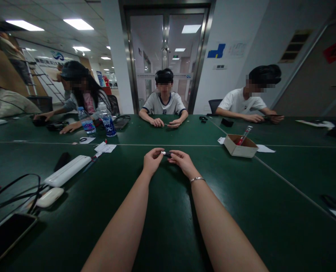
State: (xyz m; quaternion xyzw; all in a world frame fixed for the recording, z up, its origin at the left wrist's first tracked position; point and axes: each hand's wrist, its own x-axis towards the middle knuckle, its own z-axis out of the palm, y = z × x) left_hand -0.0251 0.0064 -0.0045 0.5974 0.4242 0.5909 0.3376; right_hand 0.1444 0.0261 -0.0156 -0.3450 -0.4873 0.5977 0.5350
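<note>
1. Pinching a small dark-and-silver object (167,154), the left hand (152,161) has fingers clamped on its left end, the right hand (184,163) on its right.
2. It's between them, over the green table (169,215).
3. Two-handed handling seems underway; next calls for steady fingers, I'd judge.

Blurred lettering on bottle (109,125) and wall sign (49,57), none readable.

Seen at the left of the green table (168,215): a dark-screened phone (8,240), a black cable (39,189), a rounded white case (50,197) and a long white block (68,171) beside a dark block (62,161), with two plastic bottles (86,121) farther back. To the right, an open box (240,152) with a clear tube (245,134) leaning inside, white paper (266,149) beside it. Beyond, several seated people (166,104) and glass doors (151,45).
</note>
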